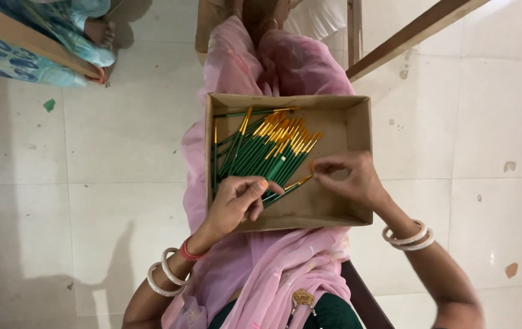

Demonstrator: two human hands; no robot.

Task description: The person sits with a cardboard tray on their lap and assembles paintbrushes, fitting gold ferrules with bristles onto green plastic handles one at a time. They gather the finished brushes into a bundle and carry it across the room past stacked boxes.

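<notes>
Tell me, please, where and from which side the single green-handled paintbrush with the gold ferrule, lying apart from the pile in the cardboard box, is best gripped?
Probably pinch the green-handled paintbrush at its gold ferrule end, coming from above on the right: that tip points up-right into bare box floor, where the right hand already pinches it, while the left hand covers the handle end.

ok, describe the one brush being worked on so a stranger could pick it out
Start at the shallow cardboard box on the person's lap. Near its front edge, the left hand and right hand hold one green-handled paintbrush between them. Unlike the piled brushes, it lies apart, its gold tip at the right fingertips.
</notes>
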